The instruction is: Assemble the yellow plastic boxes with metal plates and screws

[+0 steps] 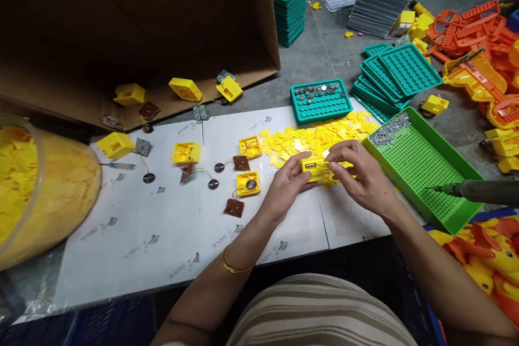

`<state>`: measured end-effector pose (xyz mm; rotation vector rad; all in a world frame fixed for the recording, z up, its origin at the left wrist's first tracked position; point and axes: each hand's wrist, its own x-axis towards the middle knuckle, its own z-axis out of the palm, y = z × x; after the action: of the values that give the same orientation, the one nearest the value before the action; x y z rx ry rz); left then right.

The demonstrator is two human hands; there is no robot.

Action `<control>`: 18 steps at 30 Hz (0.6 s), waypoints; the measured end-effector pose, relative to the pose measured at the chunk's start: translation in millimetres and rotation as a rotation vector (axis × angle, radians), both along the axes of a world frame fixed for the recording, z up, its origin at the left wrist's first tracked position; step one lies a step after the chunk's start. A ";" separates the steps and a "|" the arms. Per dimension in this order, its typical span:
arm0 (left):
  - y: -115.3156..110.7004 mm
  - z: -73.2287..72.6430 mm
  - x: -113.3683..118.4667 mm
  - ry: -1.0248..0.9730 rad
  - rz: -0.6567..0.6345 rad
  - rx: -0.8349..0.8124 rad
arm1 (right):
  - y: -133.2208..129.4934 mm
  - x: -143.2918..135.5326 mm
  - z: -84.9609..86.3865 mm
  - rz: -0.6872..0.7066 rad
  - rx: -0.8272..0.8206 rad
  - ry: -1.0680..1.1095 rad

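My left hand (284, 186) grips a small yellow plastic box (311, 169) between thumb and fingers. A slot in its upper face shows small shiny metal parts. At the box's right end, my right hand (363, 175) has thumb and forefinger pinched close together; whatever they hold is too small to make out. Behind both hands spreads a heap of flat yellow plastic pieces (328, 132). To the left lie open yellow housings (248, 147), with brown circuit boards (234, 207) and round black speakers (213, 184) on thin wires.
A teal tray (320, 111) holds button cells. The green basket (438, 167) on the right contains screws, with an electric screwdriver (482, 191) hanging over it. A big tub (73, 189) of yellow pieces, a screwdriver (119, 165) and a cardboard box (133, 27) occupy the left.
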<state>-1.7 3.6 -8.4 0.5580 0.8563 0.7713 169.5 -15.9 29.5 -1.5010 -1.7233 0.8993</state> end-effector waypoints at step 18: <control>-2.6 0.9 0.4 0.031 -0.084 0.034 | 5.6 -9.0 -3.6 0.060 -0.040 -0.158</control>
<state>-1.4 1.0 -7.5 0.6335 0.8440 0.7035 160.5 -10.3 25.9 -1.5909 -1.8824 0.8708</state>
